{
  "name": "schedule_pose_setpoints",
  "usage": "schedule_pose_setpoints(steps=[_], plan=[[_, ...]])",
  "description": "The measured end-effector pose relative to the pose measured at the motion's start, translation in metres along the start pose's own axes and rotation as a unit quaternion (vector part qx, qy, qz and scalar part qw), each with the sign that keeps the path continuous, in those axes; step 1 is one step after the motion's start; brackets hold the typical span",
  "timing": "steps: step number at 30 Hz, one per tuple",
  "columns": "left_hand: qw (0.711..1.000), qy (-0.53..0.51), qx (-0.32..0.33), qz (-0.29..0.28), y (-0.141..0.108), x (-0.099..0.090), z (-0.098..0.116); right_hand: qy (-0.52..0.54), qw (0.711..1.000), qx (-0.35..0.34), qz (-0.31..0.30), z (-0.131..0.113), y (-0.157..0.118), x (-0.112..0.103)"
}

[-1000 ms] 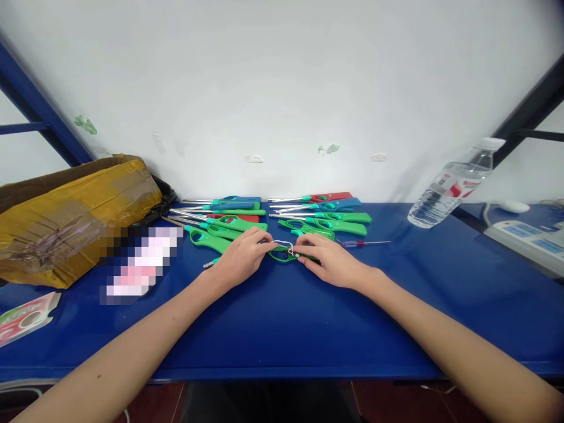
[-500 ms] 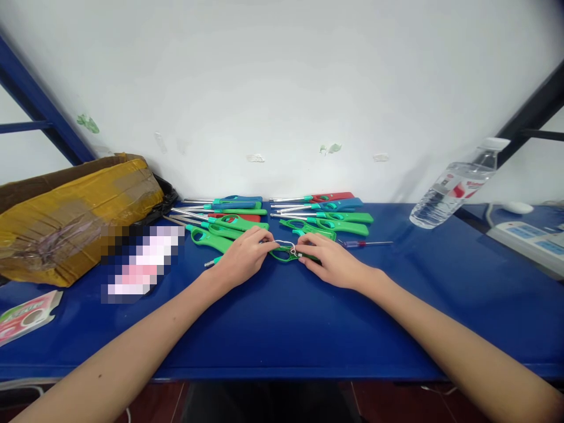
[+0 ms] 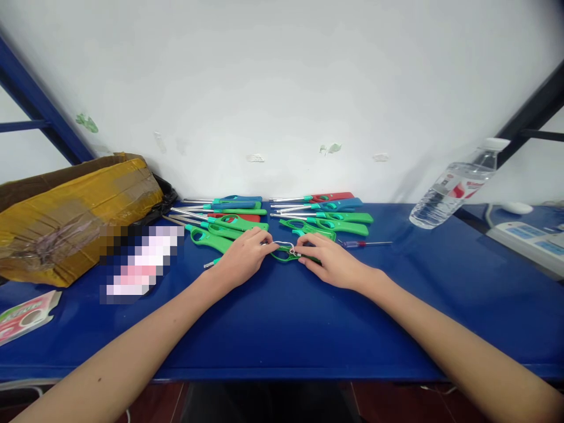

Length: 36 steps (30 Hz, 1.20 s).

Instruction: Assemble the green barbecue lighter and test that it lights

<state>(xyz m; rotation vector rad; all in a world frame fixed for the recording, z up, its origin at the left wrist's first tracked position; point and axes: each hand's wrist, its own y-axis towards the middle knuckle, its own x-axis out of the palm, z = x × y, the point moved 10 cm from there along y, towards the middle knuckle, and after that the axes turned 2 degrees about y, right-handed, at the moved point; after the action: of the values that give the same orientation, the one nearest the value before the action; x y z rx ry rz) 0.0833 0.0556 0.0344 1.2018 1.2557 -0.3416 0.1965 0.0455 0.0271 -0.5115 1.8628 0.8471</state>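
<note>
In the head view, my left hand [image 3: 247, 255] is closed around the front part of an opened green utility lighter [image 3: 282, 256]; its metal barrel tip pokes out to the left. Across the gap between my hands loops a thin white wire [image 3: 284, 242]. My right hand [image 3: 330, 258] pinches the wire by a small pale part at the lighter's handle end; its fingers hide much of the handle. Just behind my right hand lies a loose green casing piece [image 3: 291, 224]. A screwdriver [image 3: 370, 243] with a clear purplish handle rests to its right.
Utility lighters in green, blue and red lie in a left group [image 3: 211, 239] and a right group [image 3: 348, 227] by the wall. A taped cardboard box [image 3: 83, 223] stands left, near a torn carton piece [image 3: 30, 317]. On the right are a water bottle [image 3: 453, 188] and a power strip [image 3: 529, 241].
Almost nothing differs. Both hands keep their hold on the lighter and wire, with only a slight shift of the right fingers and the wire.
</note>
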Motion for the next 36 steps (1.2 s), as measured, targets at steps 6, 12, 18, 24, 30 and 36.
schedule_pose_setpoints(steps=[6, 12, 18, 24, 30, 36], plan=[[0.998, 0.051, 0.022, 0.008, 0.001, -0.001, 0.006, 0.008, 1.0, -0.003, -0.003, 0.0, 0.0, 0.001], [0.992, 0.117, 0.046, -0.001, 0.007, -0.004, 0.014, 0.008, 1.0, -0.009, 0.003, -0.002, 0.0, 0.0], [0.991, 0.119, 0.063, -0.003, 0.008, -0.004, 0.018, 0.002, 1.0, -0.007, 0.001, -0.001, 0.0, 0.002], [0.997, 0.056, 0.045, 0.001, 0.001, -0.001, 0.011, 0.005, 1.0, -0.008, 0.005, -0.001, -0.001, 0.002], [0.999, 0.027, 0.036, -0.009, 0.0, 0.001, 0.008, 0.006, 1.0, -0.008, 0.004, -0.002, 0.0, 0.001], [0.999, 0.025, 0.04, -0.007, 0.0, 0.002, 0.007, 0.001, 1.0, -0.005, -0.003, -0.001, 0.0, 0.002]])
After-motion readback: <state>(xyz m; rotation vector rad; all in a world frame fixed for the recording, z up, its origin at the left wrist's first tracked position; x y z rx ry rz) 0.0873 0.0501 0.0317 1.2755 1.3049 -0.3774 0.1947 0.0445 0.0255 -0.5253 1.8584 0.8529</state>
